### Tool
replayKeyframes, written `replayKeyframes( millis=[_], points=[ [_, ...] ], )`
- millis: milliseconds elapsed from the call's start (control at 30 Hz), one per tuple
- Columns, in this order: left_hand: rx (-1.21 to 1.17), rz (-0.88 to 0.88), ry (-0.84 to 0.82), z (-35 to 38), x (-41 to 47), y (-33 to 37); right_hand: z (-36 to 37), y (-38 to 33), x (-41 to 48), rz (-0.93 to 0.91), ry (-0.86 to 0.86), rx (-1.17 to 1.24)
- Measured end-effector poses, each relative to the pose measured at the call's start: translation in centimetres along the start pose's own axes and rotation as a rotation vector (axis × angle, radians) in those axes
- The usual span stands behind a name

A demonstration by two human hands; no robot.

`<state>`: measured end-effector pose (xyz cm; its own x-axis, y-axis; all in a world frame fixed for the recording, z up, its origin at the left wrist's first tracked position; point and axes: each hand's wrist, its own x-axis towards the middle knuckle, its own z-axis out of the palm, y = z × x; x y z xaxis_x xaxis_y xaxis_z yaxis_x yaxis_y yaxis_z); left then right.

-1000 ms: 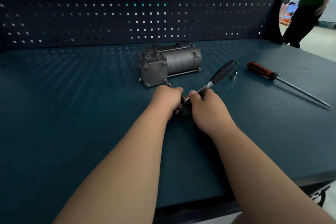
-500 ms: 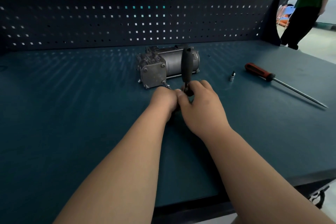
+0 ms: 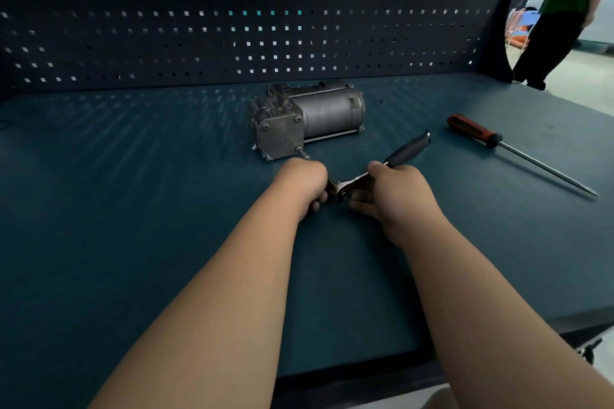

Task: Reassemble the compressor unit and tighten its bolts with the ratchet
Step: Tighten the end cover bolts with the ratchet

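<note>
The grey compressor unit (image 3: 305, 118) lies on the dark teal bench (image 3: 133, 209), its square end plate facing me. A long bolt (image 3: 304, 155) sticks out from the plate's lower right corner. My left hand (image 3: 304, 186) is curled round the extension that runs from that bolt toward the ratchet head. My right hand (image 3: 395, 191) grips the ratchet (image 3: 392, 163) just behind its shiny head, and the black handle points up and to the right. The socket end is hidden under my left hand.
A red-handled screwdriver (image 3: 511, 148) lies on the bench to the right, tip pointing right. A perforated back panel (image 3: 232, 16) closes the rear. Another person (image 3: 561, 16) stands beyond the bench at top right. The bench's front edge (image 3: 365, 372) runs close to me.
The ratchet handle swung from pointing right, up to upright over the compressor, and is now back down to the right. The small bit seen near the screwdriver is hidden behind the handle.
</note>
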<state>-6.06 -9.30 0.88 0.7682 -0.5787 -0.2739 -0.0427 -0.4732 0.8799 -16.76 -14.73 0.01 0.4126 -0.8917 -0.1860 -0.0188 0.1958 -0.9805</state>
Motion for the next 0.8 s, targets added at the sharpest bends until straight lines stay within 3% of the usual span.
replayKeyframes(
  millis=[133, 333, 500, 800],
  points=[
    [0.003, -0.005, -0.017, 0.1, 0.1, -0.1, -0.2, 0.0, 0.2, 0.024, -0.01, 0.031],
    [0.002, 0.004, -0.016, 0.4, 0.1, -0.2, -0.1, 0.0, -0.5, -0.09, -0.002, -0.123],
    [0.016, 0.024, -0.024, 0.3, 0.1, -0.2, 0.2, -0.1, -1.4, -0.375, 0.074, -0.505],
    [-0.039, 0.072, -0.032, -0.1, -0.5, 0.0, 1.4, 0.1, -3.4, -0.88, -0.057, -0.83]
  ],
)
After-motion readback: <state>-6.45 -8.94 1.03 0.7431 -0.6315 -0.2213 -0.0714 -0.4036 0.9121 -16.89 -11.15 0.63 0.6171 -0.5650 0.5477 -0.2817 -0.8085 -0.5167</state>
